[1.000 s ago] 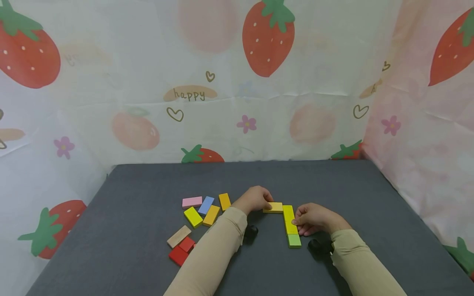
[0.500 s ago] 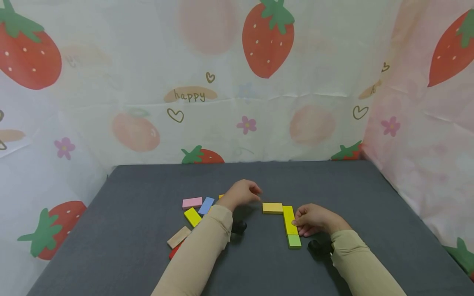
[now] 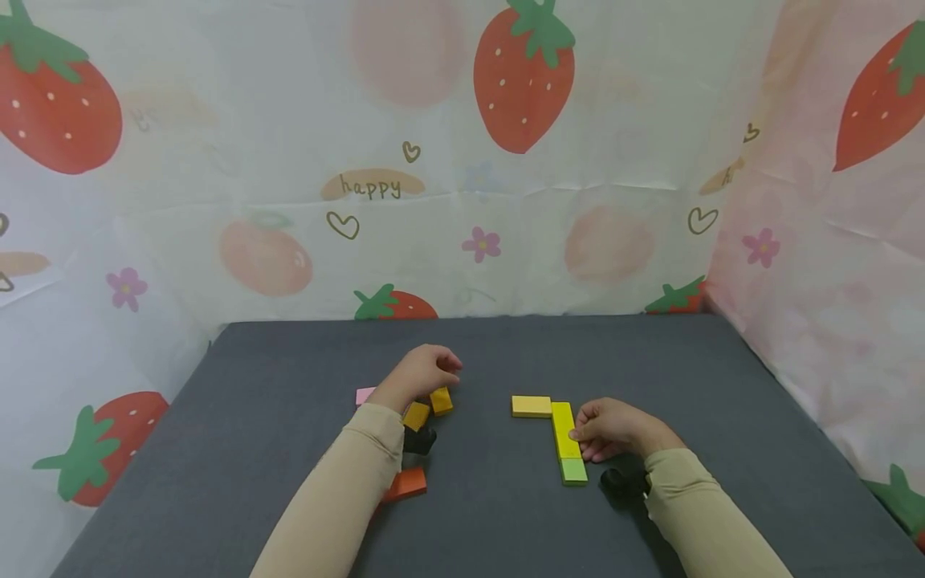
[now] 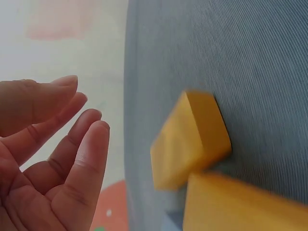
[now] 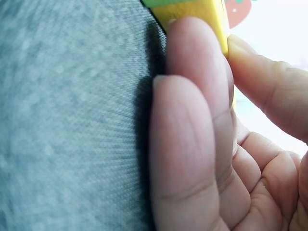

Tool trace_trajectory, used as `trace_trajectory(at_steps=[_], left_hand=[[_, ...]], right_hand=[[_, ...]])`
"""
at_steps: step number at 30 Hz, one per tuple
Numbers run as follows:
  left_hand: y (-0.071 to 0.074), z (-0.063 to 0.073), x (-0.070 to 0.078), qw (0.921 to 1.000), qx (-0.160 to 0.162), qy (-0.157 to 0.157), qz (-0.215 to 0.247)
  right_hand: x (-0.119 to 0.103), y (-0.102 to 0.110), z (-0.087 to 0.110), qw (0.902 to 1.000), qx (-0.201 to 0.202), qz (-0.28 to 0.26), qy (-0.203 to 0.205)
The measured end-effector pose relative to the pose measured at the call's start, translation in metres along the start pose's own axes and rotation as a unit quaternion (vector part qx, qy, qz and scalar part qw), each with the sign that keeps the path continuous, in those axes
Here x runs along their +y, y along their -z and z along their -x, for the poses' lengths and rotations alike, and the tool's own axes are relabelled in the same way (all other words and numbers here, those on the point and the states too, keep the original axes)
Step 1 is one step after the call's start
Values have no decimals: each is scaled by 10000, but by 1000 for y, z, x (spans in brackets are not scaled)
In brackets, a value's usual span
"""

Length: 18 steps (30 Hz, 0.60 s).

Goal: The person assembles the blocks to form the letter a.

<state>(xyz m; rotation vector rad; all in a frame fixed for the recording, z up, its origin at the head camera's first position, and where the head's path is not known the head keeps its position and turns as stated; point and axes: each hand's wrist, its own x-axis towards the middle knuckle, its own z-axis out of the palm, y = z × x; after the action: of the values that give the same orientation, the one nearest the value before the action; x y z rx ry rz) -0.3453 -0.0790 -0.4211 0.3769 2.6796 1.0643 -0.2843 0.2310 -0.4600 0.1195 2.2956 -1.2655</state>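
Observation:
My left hand [image 3: 426, 371] is over the loose blocks in the head view. Its thumb and fingers stand apart with nothing between them, as the left wrist view shows. Under and beside it lie an orange-yellow block [image 3: 442, 401] and a second orange-yellow block [image 3: 416, 417]. Farther right, my right hand [image 3: 620, 427] rests at the side of a long yellow block [image 3: 565, 429], thumb tip at its upper edge, fingers against its side. A green block [image 3: 574, 472] adjoins the near end; a pale yellow block [image 3: 531, 407] meets the far end crosswise, forming a corner.
A pink block [image 3: 364, 395] peeks out behind the left wrist, and a red block [image 3: 406, 484] lies by the left sleeve, which hides other blocks. The grey table [image 3: 491, 514] ends at a strawberry-patterned cloth [image 3: 448, 265] behind.
My left hand has let go of the pale yellow block and moved left over the loose blocks. The right hand has stayed at the long yellow block.

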Motion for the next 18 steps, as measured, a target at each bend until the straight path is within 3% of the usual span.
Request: trace_trajectory(at_steps=[8,18], left_hand=[[7,8,-18,9992,170,262,-234],[3,6,-30,9977,167,522,-412]], right_hand=[[0,1,1,10000,3,26,-23],[-2,0,0,9999,4,10,-101]])
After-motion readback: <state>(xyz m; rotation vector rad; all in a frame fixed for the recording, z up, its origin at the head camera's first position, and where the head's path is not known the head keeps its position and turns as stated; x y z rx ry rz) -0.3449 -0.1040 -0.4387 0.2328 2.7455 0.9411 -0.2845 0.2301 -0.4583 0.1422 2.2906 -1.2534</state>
